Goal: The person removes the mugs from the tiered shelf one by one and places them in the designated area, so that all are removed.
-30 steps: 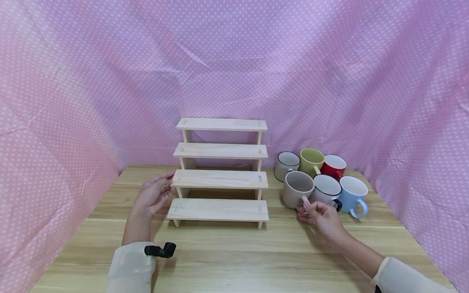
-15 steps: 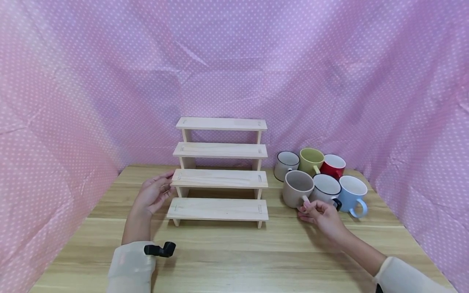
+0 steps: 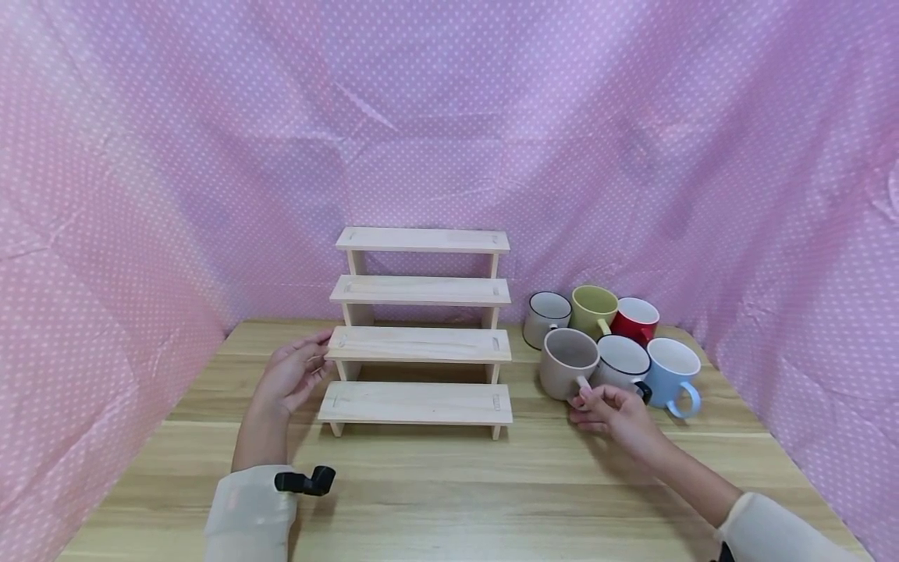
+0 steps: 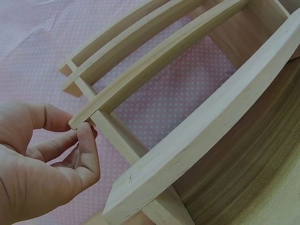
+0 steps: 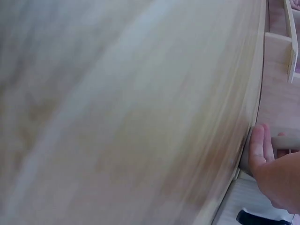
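Observation:
A four-tier wooden display shelf (image 3: 414,403) stands on the table in the head view. At its left side, my left hand (image 3: 289,376) pinches the end of the second step from the bottom. The left wrist view shows the thumb and fingers on that step's corner (image 4: 86,119). To the right of the shelf is a beige mug (image 3: 558,376), upright. My right hand (image 3: 621,417) pinches its handle (image 3: 584,383). In the right wrist view, my fingers (image 5: 257,145) partly hide the mug.
Behind and beside the beige mug are a white mug with a black rim (image 3: 623,357), a blue mug (image 3: 667,375), a red mug (image 3: 635,318), a green mug (image 3: 594,308) and a grey-white mug (image 3: 548,314). A pink dotted cloth (image 3: 428,125) hangs behind the wooden table (image 3: 421,499).

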A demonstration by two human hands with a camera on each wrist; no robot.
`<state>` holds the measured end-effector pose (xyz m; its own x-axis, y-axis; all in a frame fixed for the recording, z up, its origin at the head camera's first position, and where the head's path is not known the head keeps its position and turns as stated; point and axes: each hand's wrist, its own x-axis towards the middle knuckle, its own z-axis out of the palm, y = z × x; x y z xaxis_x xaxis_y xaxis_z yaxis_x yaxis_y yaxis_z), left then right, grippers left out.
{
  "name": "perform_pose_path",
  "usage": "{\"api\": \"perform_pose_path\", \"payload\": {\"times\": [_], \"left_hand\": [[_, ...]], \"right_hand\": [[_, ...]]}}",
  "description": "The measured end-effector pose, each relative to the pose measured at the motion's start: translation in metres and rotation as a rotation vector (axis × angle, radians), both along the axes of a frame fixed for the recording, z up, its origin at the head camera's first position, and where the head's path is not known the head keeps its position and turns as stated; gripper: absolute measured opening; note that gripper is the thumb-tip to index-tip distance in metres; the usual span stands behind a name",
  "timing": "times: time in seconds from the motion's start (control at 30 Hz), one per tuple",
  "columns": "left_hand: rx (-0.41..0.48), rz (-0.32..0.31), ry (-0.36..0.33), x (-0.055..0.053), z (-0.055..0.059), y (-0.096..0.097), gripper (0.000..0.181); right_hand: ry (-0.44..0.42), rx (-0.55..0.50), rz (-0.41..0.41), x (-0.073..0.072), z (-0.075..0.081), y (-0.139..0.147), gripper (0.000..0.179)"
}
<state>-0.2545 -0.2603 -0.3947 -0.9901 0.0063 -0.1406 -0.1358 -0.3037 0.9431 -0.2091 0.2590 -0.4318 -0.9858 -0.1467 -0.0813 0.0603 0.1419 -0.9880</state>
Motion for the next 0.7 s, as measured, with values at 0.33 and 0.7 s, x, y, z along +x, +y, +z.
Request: {"api": "perform_pose_path", "payload": {"times": [0.33,0.7], "left_hand": [[-0.063,-0.002,0.011,-0.001,0.001,0.002,0.05],[-0.671,0.256,0.085,0.011,0.036,0.025,0.039]], "right_hand": [[0.141,0.292,0.019,0.003,0.025,0.012,0.034],[0.59,0.685,-0.054,-0.009,0.07,0.006,0.024]]}}
